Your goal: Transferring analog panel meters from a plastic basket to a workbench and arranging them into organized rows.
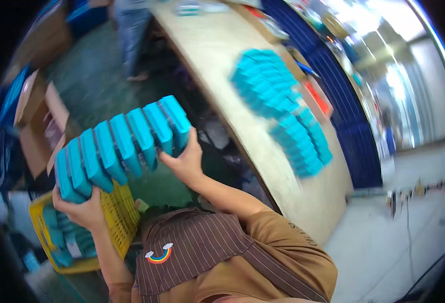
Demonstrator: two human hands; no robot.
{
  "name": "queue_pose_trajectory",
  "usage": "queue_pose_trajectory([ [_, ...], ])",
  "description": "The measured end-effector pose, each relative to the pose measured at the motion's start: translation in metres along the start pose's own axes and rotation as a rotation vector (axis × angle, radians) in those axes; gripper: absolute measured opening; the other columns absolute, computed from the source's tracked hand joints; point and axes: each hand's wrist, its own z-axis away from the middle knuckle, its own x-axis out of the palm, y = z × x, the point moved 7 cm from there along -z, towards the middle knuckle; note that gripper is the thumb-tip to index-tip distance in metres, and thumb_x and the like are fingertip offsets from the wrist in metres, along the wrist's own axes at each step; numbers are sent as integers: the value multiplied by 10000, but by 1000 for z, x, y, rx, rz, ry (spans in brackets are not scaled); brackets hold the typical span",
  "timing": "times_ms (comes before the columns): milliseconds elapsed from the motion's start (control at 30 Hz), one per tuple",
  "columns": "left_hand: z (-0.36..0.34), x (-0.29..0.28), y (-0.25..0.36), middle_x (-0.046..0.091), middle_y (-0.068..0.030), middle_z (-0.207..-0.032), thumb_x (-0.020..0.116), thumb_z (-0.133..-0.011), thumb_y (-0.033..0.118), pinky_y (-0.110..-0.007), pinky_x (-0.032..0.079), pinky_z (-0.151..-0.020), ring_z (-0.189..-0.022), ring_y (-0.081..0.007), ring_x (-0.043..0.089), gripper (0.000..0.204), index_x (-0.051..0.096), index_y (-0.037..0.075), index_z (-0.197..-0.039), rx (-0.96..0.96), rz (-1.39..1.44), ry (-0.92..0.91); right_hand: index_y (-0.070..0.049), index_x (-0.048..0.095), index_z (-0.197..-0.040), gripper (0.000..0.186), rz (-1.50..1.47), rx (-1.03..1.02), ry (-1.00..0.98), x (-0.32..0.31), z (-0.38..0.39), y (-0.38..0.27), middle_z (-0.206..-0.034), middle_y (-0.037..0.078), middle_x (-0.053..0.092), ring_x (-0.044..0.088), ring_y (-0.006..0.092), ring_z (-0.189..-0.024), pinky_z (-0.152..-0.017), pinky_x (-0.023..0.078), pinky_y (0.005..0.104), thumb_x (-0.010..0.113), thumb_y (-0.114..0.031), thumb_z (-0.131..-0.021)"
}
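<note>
Between my two hands hangs a row of several turquoise boxes (116, 146), pressed together side by side and held up off any surface. My left hand (83, 209) grips the near left end of the row, thumb along its lower edge. My right hand (187, 159) closes on the far right end, with its thumb underneath. Below my left hand stands a yellow plastic crate (124, 217) with more turquoise pieces (71, 237) inside. To the right, a pale worktable (222, 76) carries stacked turquoise boxes (265, 83) in rows, blurred by motion.
An open cardboard carton (35, 136) stands on the green floor at left. A person's legs (134, 35) are at the far end beside the table. Blue bins (343, 101) line the table's far side, with a red-lined box (316, 98) before them.
</note>
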Motion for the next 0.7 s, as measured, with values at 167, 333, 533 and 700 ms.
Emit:
queue_pose_trajectory([
  [167, -26, 36, 157, 526, -156, -1177, 866, -560, 199, -400, 427, -957, -1110, -325, 537, 833, 442, 36, -1259, 329, 341, -463, 1, 448, -1236, 659, -22, 137, 536, -156, 80, -46, -1089, 146, 578, 569, 234, -992, -892, 451, 373, 800, -177, -708],
  [333, 96, 52, 323, 543, -189, -1176, 857, -556, 280, -412, 470, -895, -1056, -354, 571, 907, 407, 12, -1297, 657, 741, -813, 13, 448, -1264, 612, 151, 231, 1037, -309, 211, -45, -1180, 122, 543, 533, 219, -1055, -932, 421, 358, 770, -118, -760],
  [533, 321, 5, 466, 547, -198, -1141, 863, -488, 212, -415, 484, -861, -1034, -379, 561, 962, 385, 2, -1297, 822, 1121, -1169, 6, 490, -1237, 484, 245, 312, 1422, -457, 397, -24, -1175, 93, 560, 550, 192, -1026, -920, 433, 332, 722, -81, -822],
  [700, 446, 5, 424, 510, -244, -1184, 870, -535, 236, -425, 459, -908, -1096, -394, 523, 989, 330, -40, -1317, 816, 929, -1497, 6, 426, -1318, 597, 303, 455, 1497, -475, 495, 23, -1248, 110, 529, 518, 212, -1109, -962, 417, 353, 735, -81, -815],
])
